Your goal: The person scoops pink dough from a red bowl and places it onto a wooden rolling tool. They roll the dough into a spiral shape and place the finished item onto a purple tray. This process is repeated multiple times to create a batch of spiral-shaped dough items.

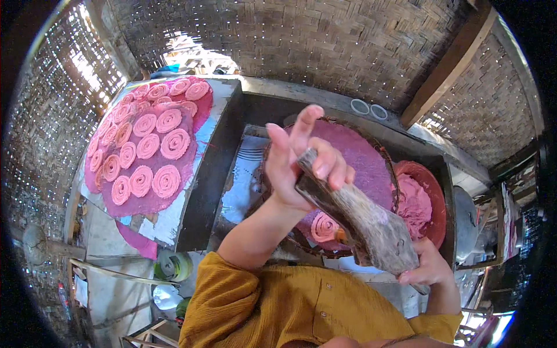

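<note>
A long, thick, worn wooden block (pixel 371 223) slants across in front of me, grey and brown, wider at its lower right end. My left hand (pixel 301 159) holds its narrower upper end, with some fingers curled over the wood and two digits stretched upward. Around the lower right end, my right hand (pixel 432 264) is closed. Below the block lies a round tray (pixel 391 174) with a woven rim, covered by a purple-pink cloth (pixel 360 151). One pink dough spiral (pixel 325 227) sits on that cloth, partly hidden by the block.
At right, a red basin (pixel 439 200) holds pink dough (pixel 413 203). Many pink spirals (pixel 145 124) lie on purple cloth (pixel 130 202) on the left table. Two small rings (pixel 360 107) rest on the back ledge. A green gas cylinder (pixel 174 265) stands at lower left.
</note>
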`<action>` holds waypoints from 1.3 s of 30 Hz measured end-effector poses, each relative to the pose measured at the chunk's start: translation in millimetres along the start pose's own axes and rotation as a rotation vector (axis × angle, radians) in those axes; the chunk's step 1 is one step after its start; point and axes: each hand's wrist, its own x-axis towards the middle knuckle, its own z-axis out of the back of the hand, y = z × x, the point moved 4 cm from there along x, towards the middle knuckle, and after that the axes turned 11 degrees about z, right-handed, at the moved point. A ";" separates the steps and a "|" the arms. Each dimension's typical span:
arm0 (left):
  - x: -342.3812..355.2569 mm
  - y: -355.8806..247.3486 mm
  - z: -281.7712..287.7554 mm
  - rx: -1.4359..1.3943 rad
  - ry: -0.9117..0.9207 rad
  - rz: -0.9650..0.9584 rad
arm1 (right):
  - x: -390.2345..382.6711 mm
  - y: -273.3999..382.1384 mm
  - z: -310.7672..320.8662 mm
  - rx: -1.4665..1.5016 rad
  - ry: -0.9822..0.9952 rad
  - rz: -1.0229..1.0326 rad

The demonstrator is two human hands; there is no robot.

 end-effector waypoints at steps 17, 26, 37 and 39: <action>26.4 28.1 42.0 -0.033 -0.394 0.366 | 10.7 -24.9 1.4 -0.088 -0.368 0.191; -62.9 59.1 128.9 1.029 -0.739 0.930 | 40.5 -33.3 -5.5 -0.118 -0.312 0.122; -88.9 40.2 131.3 1.822 -0.402 0.896 | 59.9 -53.8 -20.3 0.034 -0.267 0.196; -92.6 36.8 128.8 1.987 -0.473 0.904 | 63.0 -58.2 -23.3 0.087 -0.275 0.206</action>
